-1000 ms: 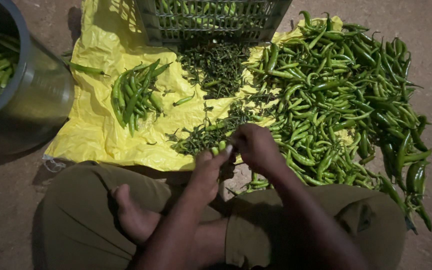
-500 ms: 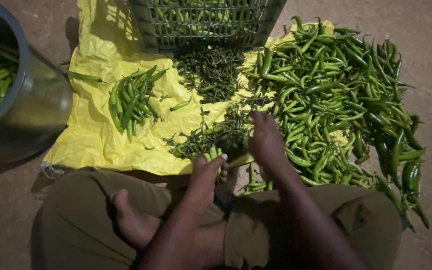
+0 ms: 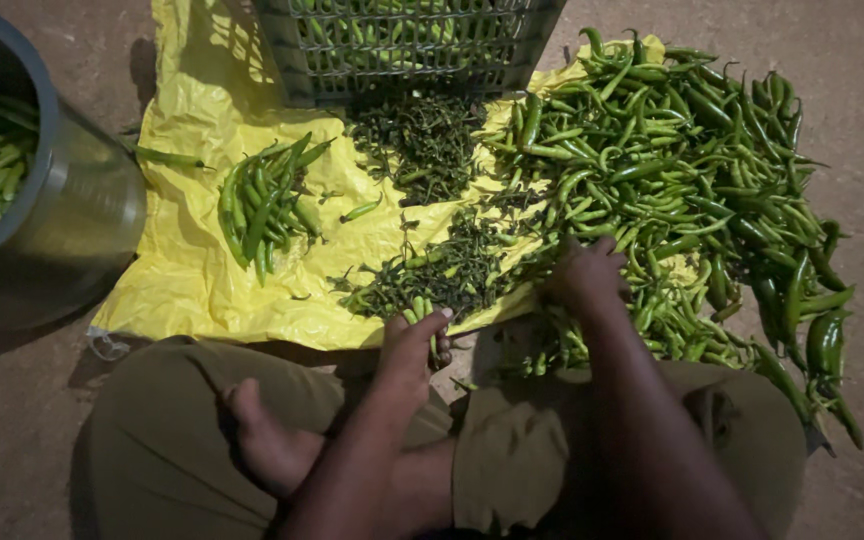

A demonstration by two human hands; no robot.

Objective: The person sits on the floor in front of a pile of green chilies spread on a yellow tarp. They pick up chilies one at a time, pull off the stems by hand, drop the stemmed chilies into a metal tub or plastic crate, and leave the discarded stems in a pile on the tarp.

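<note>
1. Head view, carrier: a crinkled yellow plastic sheet point(image 3: 202, 290) lies on the ground in front of the seated person's crossed legs.
2. Head view, left hand point(image 3: 414, 345): positioned at the sheet's near edge, fingers closed around a small bunch of short green chillies point(image 3: 420, 308); their tips protrude upward, long axes pointing away from the person.
3. Head view, right hand point(image 3: 584, 275): resting palm-down on the near-left margin of the large heap of long green chillies point(image 3: 682, 190), which covers the sheet's right side. Fingers are curled into the heap; whether they grasp a chilli cannot be told.
4. Key relation: the heap lies directly under and to the right of the right hand, which is the nearer hand; the chillies there lie in mixed directions.
5. Surroundings: a pile of dark green stems point(image 3: 442, 275) sits just beyond the left hand; a small bundle of sorted chillies point(image 3: 262, 205) lies toward the sheet's left; a grey plastic crate point(image 3: 402, 50) stands at the far edge; a round metal pot point(image 3: 62, 210) holding chillies stands off the left edge.
</note>
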